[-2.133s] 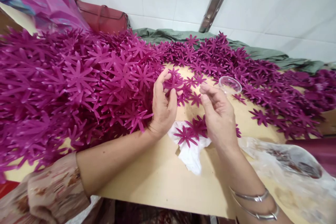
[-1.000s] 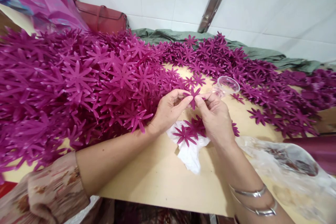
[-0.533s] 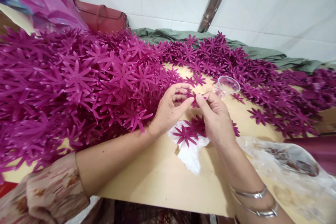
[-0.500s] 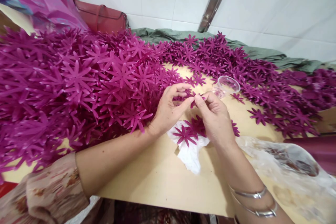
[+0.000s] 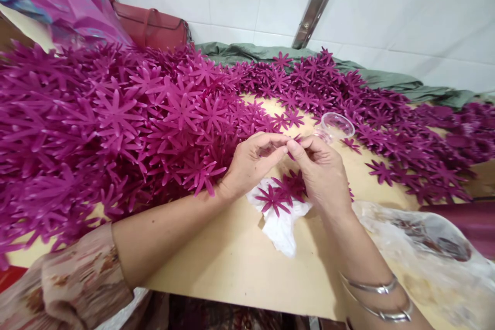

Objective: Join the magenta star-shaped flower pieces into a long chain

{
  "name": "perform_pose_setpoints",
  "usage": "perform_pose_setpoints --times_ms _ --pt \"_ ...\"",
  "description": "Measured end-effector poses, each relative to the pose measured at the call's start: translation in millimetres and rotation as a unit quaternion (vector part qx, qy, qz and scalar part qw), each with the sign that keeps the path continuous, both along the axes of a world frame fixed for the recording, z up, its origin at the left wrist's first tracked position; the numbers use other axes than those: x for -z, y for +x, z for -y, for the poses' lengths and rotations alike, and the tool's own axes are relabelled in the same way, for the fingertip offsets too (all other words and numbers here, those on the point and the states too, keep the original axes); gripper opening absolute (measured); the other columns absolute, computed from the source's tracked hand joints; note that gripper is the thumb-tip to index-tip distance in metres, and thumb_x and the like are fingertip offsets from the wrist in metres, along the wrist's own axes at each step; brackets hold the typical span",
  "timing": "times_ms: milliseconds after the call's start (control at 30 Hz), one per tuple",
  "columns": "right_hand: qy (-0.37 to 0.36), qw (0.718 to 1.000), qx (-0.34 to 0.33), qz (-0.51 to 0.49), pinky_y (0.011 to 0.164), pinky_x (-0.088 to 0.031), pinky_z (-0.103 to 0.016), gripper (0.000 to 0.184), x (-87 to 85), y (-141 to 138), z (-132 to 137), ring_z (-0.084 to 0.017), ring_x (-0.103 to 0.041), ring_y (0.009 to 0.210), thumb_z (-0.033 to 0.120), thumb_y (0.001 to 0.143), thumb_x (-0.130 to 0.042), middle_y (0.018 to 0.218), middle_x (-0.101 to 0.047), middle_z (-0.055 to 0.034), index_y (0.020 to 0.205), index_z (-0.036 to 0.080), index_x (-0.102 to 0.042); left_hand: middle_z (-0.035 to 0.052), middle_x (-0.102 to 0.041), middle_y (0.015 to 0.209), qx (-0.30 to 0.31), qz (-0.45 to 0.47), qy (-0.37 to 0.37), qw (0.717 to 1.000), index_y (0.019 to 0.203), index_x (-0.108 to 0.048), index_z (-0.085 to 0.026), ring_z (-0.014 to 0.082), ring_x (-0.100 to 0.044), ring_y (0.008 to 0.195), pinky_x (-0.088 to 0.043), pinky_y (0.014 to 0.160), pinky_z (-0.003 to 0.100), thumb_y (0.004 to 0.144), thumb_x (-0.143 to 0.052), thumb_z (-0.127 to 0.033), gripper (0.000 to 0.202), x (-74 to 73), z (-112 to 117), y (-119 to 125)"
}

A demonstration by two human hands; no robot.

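Note:
My left hand (image 5: 249, 165) and my right hand (image 5: 323, 172) meet fingertip to fingertip over the table's middle. Both pinch one small magenta star-shaped flower piece (image 5: 292, 144), mostly hidden by the fingers. A huge heap of the same flower pieces (image 5: 116, 118) lies to the left and runs along the back. Just below my hands, a few flower pieces (image 5: 276, 196) rest on a crumpled white tissue (image 5: 280, 227). A small clear plastic cup (image 5: 337, 126) lies on its side just beyond my right hand.
The tan tabletop (image 5: 232, 258) ends at a near edge below my forearms. A clear plastic bag (image 5: 425, 252) lies at the right. A red bag (image 5: 152, 28) and a green cloth (image 5: 270, 53) sit against the tiled wall.
My left hand took a flower piece from the heap's edge and brought it right to meet my right hand. Both hands now pinch it, folded smaller between the fingertips.

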State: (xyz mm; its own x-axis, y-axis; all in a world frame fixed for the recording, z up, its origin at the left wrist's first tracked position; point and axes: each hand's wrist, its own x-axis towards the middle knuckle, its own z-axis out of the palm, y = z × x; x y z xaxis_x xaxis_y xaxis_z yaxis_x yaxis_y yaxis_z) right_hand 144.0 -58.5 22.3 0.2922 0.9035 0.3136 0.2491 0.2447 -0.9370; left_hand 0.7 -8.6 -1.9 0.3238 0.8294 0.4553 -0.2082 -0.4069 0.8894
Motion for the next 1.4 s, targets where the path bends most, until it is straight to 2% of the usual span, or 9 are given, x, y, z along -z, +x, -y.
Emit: perform_pose_setpoints --times_ms 333,533,767,867,967,1067,1167,1300,1400 --pt "0.007 0.991 -0.01 -0.131 0.064 -0.044 -0.027 0.038 11.4 -0.7 -7.9 -0.013 -0.048 0.065 0.052 0.085 -0.078 0.069 -0.053 0.0038 0.07 0.024 -0.057 -0.0021 -0.065 0.079 -0.014 0.094 -0.136 0.986 0.089 -0.068 -0.017 0.0079 -0.058 0.069 -0.05 0.072 0.021 0.089 -0.072 -0.026 0.009 -11.7 0.2 -0.2" --pt "0.029 0.977 0.033 -0.208 0.074 -0.05 -0.028 0.042 13.8 7.2 -13.6 -0.012 -0.054 0.069 0.051 0.08 -0.082 0.074 -0.054 0.0045 0.07 0.023 -0.052 -0.0042 -0.065 0.082 -0.033 0.195 -0.226 0.954 0.09 -0.065 -0.019 0.0068 -0.061 0.075 -0.052 0.077 0.02 0.085 -0.074 -0.025 0.012 -7.0 -6.5 3.2" --pt "0.029 0.992 0.09 -0.089 0.086 -0.05 -0.033 0.027 14.2 8.7 -12.0 -0.015 -0.06 0.081 0.048 0.088 -0.074 0.088 -0.065 -0.0003 0.09 0.022 -0.067 -0.0063 -0.062 0.072 -0.018 0.224 -0.304 0.926 0.091 -0.062 -0.018 0.0057 -0.061 0.065 -0.056 0.078 0.023 0.082 -0.079 -0.027 0.02 -9.2 -10.6 3.0" --pt "0.048 0.993 0.104 -0.009 0.097 -0.05 -0.037 0.032 9.3 1.7 -8.5 -0.019 -0.065 0.101 0.046 0.089 -0.073 0.11 -0.069 -0.0045 0.111 0.024 -0.068 -0.0062 -0.063 0.074 -0.005 0.219 -0.31 0.925 0.093 -0.061 -0.018 0.0066 -0.064 0.066 -0.058 0.081 0.026 0.08 -0.083 -0.032 0.028 -10.2 -9.3 1.9" --pt "0.054 0.996 0.07 0.03 0.102 -0.05 -0.037 0.03 4.3 -3.8 -5.1 -0.02 -0.065 0.111 0.044 0.092 -0.07 0.12 -0.07 -0.0059 0.115 0.025 -0.069 -0.0051 -0.064 0.074 0.04 0.177 -0.291 0.939 0.091 -0.063 -0.018 0.0063 -0.064 0.067 -0.057 0.079 0.023 0.078 -0.085 -0.037 0.032 -10.6 -6.2 1.6" --pt "0.026 1.0 0.014 0.005 0.089 -0.053 -0.033 0.02 2.9 -6.0 -3.0 -0.018 -0.066 0.093 0.04 0.091 -0.071 0.1 -0.072 -0.0024 0.103 0.024 -0.071 -0.0026 -0.067 0.082 0.088 0.141 -0.263 0.95 0.094 -0.067 -0.017 0.0067 -0.065 0.072 -0.057 0.081 0.022 0.079 -0.085 -0.039 0.033 -12.0 -2.6 1.4" --pt "0.017 0.999 0.028 -0.025 0.073 -0.05 -0.029 0.014 3.6 -5.6 -2.1 -0.014 -0.059 0.073 0.036 0.09 -0.073 0.08 -0.066 0.0015 0.087 0.022 -0.07 0.0015 -0.07 0.091 0.081 0.131 -0.263 0.952 0.104 -0.068 -0.018 0.0103 -0.07 0.078 -0.06 0.081 0.025 0.085 -0.078 -0.048 0.037 -13.4 -1.5 1.5" --pt "0.026 0.998 0.062 -0.017 0.071 -0.048 -0.028 0.014 1.9 -5.0 -1.1 -0.015 -0.057 0.073 0.034 0.088 -0.075 0.078 -0.065 0.0009 0.082 0.022 -0.07 0.0037 -0.072 0.098 0.094 0.112 -0.245 0.958 0.111 -0.065 -0.019 0.0122 -0.071 0.081 -0.059 0.082 0.027 0.085 -0.078 -0.048 0.041 -11.9 -2.9 1.6" --pt "0.001 0.999 0.041 -0.031 0.067 -0.047 -0.028 0.017 0.3 -6.3 0.2 -0.015 -0.056 0.07 0.038 0.087 -0.076 0.077 -0.066 0.0008 0.084 0.022 -0.07 0.0021 -0.071 0.092 0.086 0.095 -0.197 0.972 0.1 -0.067 -0.017 0.0109 -0.067 0.081 -0.055 0.081 0.025 0.083 -0.081 -0.039 0.031 -9.4 -2.9 1.1"
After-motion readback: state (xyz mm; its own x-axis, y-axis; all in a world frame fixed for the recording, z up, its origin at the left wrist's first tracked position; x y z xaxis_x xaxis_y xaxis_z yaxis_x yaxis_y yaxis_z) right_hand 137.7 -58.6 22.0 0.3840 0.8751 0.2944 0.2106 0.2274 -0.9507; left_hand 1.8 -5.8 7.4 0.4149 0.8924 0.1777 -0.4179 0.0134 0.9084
